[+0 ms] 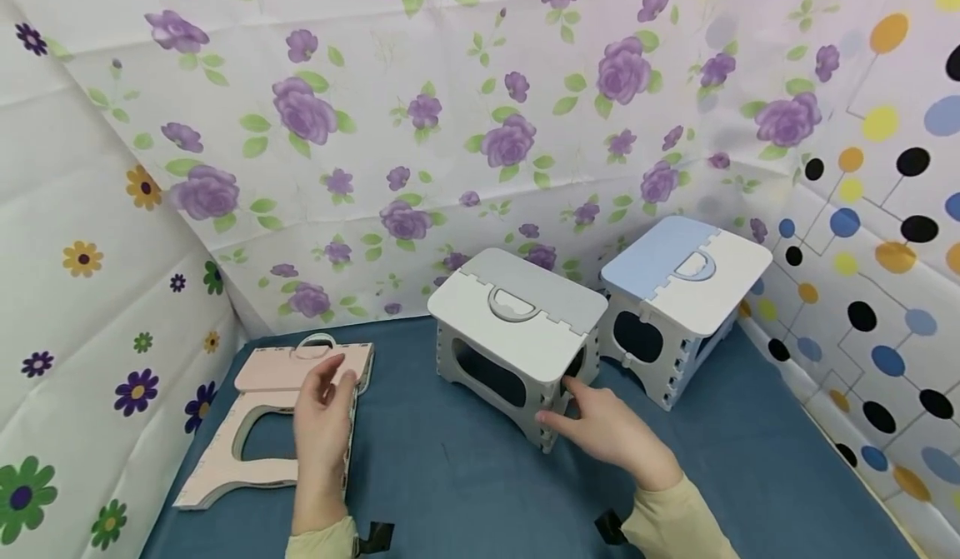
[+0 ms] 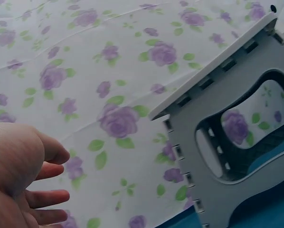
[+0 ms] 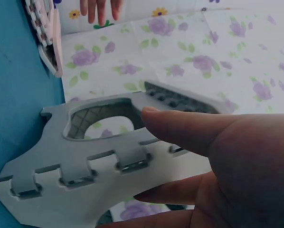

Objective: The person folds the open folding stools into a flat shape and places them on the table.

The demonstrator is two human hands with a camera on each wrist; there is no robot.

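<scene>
A folding step stool (image 1: 517, 301) with a grey and white top stands unfolded mid-table. My right hand (image 1: 611, 430) is at its near right corner, the thumb by the front panel and the fingers at the side panel's opening. In the right wrist view, that thumb and those fingers (image 3: 173, 190) straddle the hinged corner (image 3: 127, 161). My left hand (image 1: 324, 426) hangs relaxed with nothing in it, overlapping a pink folding stool (image 1: 262, 405) that lies folded flat on the left. The left wrist view has the left hand (image 2: 28, 175) apart from the grey-and-white stool (image 2: 184, 137).
Behind the grey-and-white stool, to the right, stands an unfolded blue and white stool (image 1: 690, 280). A dark blue cloth (image 1: 450, 501) covers the table. Patterned sheets (image 1: 420, 142) with flowers and dots enclose the back and both sides.
</scene>
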